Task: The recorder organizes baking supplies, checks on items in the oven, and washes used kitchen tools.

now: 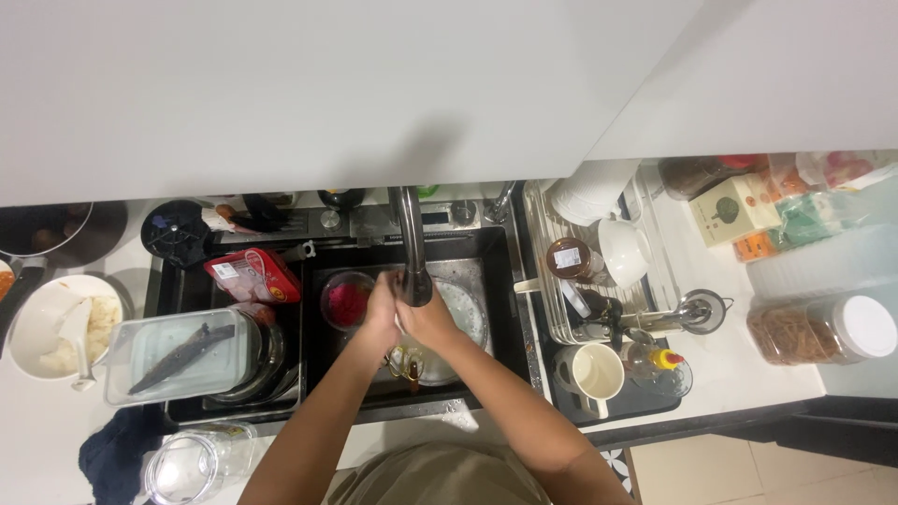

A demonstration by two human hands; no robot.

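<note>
Hands meet under the spout of the dark faucet point(412, 245), over the black sink point(486, 245); the left hand point(381, 313) and right hand point(428, 321) press together, fingers curled around something small and pale that I cannot identify, so how firmly either hand grips is unclear. At 9 o'clock from the hands sits a cup of pink food point(347, 301); at 5 o'clock lies a round plate point(465, 313). Risk, as I judge it: wet fingers could lose the small item into the crowded basin; splashing might reach the pink food; an elbow could nudge the white mug point(598, 372) at 3 o'clock.
</note>
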